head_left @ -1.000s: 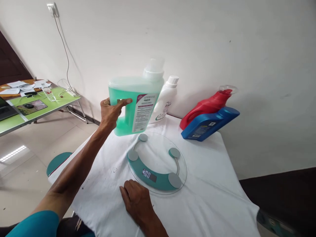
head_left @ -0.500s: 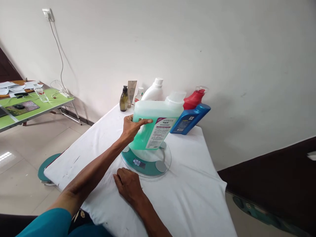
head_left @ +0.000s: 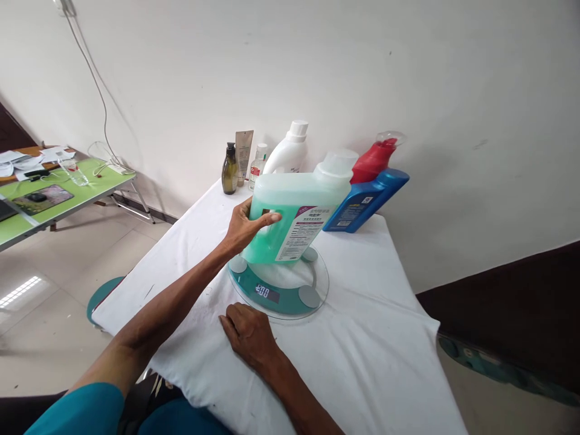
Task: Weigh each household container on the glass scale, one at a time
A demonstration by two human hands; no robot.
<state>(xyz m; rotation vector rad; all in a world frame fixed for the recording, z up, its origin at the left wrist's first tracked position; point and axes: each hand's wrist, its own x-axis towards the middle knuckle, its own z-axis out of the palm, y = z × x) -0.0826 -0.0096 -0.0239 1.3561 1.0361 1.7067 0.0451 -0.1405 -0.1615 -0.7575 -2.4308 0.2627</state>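
1 view only, from a camera on the person's head, so no 2nd view shares the scene. It looks forward and down over the white-clothed table [head_left: 362,338], close enough that both forearms enter from the near edge. The scale [head_left: 290,296] sits near the middle. The far wall [head_left: 408,72] fills the upper half, tilted, with bottles [head_left: 290,154] lined along it. A green table [head_left: 67,196] stands far left.

Bottles [head_left: 290,158] crowd the back; white cloth [head_left: 362,338] lies open.
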